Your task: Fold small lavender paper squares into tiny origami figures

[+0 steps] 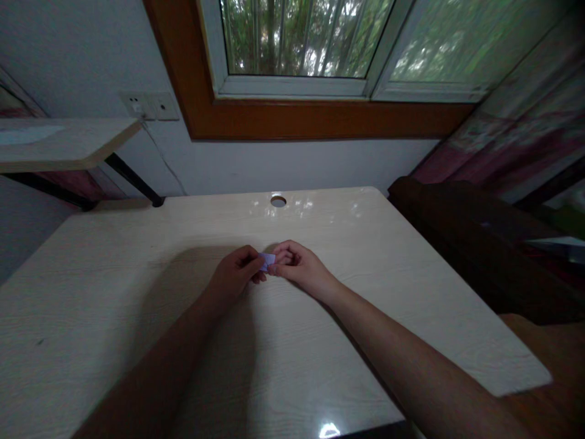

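Observation:
A small pale purple piece of folded paper (267,261) is between my two hands, over the middle of the desk (292,341). My left hand (235,270) pinches its left side between thumb and fingers. At the paper's right edge is my right hand (301,266), its fingers curled and the thumb tip against the lower right corner. Part of the paper is hidden behind the left thumb and fingers. Both forearms reach in from the bottom of the view.
A raised shelf (59,143) on black legs stands at the desk's back left. Near the back edge is a round cable hole (278,201). Behind are a wall socket (150,106) with a cord and a window (301,42). Dark brown furniture (457,231) borders the right side.

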The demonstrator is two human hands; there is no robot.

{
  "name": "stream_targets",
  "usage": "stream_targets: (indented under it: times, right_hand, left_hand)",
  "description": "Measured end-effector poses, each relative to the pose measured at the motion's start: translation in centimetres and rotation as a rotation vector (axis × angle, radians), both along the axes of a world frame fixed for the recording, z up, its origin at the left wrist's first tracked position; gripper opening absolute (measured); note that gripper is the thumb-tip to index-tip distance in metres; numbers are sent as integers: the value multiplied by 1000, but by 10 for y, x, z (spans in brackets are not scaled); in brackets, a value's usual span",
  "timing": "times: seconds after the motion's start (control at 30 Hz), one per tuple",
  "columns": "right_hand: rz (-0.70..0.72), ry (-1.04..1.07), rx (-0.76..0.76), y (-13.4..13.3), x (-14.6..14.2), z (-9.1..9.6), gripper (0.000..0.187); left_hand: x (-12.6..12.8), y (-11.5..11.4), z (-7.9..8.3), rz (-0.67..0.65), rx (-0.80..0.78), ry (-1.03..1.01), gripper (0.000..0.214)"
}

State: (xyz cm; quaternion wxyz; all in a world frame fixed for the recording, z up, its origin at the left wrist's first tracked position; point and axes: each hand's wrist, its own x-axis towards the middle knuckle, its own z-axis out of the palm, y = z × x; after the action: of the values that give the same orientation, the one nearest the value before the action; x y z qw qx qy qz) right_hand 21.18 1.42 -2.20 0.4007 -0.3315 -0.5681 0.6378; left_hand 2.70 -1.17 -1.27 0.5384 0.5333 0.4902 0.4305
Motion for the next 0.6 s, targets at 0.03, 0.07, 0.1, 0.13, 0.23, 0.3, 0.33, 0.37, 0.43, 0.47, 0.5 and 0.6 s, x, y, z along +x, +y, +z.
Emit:
stream_targets:
  times: [0.03,0.07,0.1,0.13,0.23,0.3,0.33,0.37,0.43,0.47,0.5,0.6]
  right_hand:
    - [0,2,-7,0,0,0,35]
    - [1,2,-13,0,0,0,34]
    - [2,-1,-17,0,0,0,34]
    - [0,-1,-20,0,0,0,33]
    - [-10,7,-28,1,1,1,29]
    - [-14,6,-31,1,2,1,25]
    - [-13,3,-33,1,2,0,23]
    - [-8,-1,-34,2,3,0,21]
    - [9,-2,-41,3,3,-2,19]
    - [18,3,-46,3,3,-3,20]
    - [25,9,-51,4,4,-4,20]
    - [38,29,-58,5,4,-7,22]
  left_hand:
    - [0,0,0,3,2,2,22]
    - [0,0,0,5,3,8,21]
    - [0,-1,-1,2,6,19,21]
    - [0,-1,-1,-2,10,35,21]
    - [-2,-1,-4,-27,18,84,21]
    - [-3,-1,-5,-50,23,99,21]
    - [-3,-1,-5,-66,24,106,21]
    - [-4,-1,-6,-78,26,113,21]
    - [-4,0,-5,-92,21,135,23]
    - [-4,0,-4,-93,19,147,24]
    - [-4,-1,-3,-95,16,160,25]
    - [-3,-1,1,-93,7,192,26]
